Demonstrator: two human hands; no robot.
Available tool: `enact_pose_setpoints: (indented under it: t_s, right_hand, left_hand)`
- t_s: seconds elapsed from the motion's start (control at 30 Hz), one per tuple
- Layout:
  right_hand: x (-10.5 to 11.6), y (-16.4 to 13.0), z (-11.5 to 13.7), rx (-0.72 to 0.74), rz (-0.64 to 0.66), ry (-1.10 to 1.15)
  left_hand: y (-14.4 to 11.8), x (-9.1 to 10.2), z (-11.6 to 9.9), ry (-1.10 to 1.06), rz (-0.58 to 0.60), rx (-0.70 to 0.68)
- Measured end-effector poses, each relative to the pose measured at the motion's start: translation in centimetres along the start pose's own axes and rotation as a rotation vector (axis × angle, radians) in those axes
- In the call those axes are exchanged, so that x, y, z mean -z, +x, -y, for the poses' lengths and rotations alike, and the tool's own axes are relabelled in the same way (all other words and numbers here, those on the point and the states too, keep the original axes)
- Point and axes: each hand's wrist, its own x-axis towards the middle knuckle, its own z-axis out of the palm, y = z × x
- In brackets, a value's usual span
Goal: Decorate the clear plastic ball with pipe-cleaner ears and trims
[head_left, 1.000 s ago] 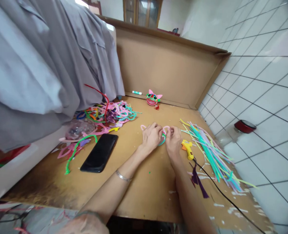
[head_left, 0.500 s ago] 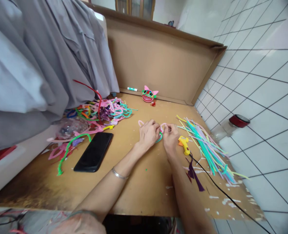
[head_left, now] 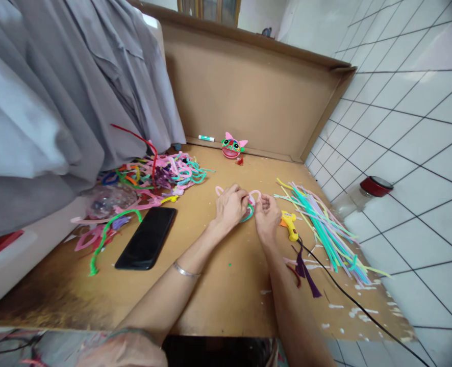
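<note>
Fingers (head_left: 245,200) of both hands are pinched together on a little pink and teal wire craft (head_left: 250,208) mid-worktop (head_left: 226,290). Left hand (head_left: 230,206) and right hand (head_left: 267,216) sit close, nearly touching. Its pink loops stick up and away from the person; can't tell a clear long axis. Plenty of bare board toward the near edge. Yellow glue gun (head_left: 290,224) lies just right, black phone (head_left: 146,238) well left, cardboard wall (head_left: 249,97) at the back.

The pipe-cleaner piece (head_left: 249,209) is mostly hidden between the left hand (head_left: 230,206) and right hand (head_left: 267,218) — its shape is unclear; the black cord (head_left: 348,300) leaves the frame at lower right.
</note>
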Motion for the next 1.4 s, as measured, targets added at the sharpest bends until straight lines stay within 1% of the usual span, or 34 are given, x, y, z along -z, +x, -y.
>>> enact_pose_setpoints:
  t_s: [0.13,0.3,0.5,0.8,1.03,1.13,1.23,1.33,1.4]
  right_hand:
    - [0.3,-0.2,0.1,0.011,0.006,-0.046]
    - [-0.3,-0.1,-0.1,-0.017,0.003,-0.046]
    - [-0.6,0.1,-0.1,0.042,0.022,-0.045]
    - [-1.0,0.6,-0.2,0.066,0.031,-0.074]
    - [-0.3,0.3,0.0,-0.002,0.034,-0.085]
    - [0.3,0.0,-0.2,-0.025,0.07,-0.089]
    - [0.5,-0.3,-0.6,-0.083,0.142,-0.085]
    - [0.2,-0.5,-1.0,-0.151,0.229,-0.051]
    - [-0.2,-0.6,-1.2,-0.158,0.256,-0.013]
  left_hand:
    - [0.0,-0.2,0.3,-0.007,-0.02,-0.019]
    - [-0.2,-0.2,0.2,-0.02,-0.017,-0.032]
    - [-0.1,-0.4,0.1,0.006,-0.016,-0.031]
    - [0.1,-0.1,0.0,0.003,0.018,-0.007]
    - [0.1,-0.3,0.4,-0.002,-0.011,-0.038]
    - [0.2,-0.4,0.7,-0.012,-0.023,-0.046]
    - [0.3,-0.3,1.0,-0.034,-0.032,-0.031]
    - [0.4,-0.2,1.4,-0.067,-0.031,-0.009]
    - [0.4,0.0,1.6,-0.076,-0.036,0.001]
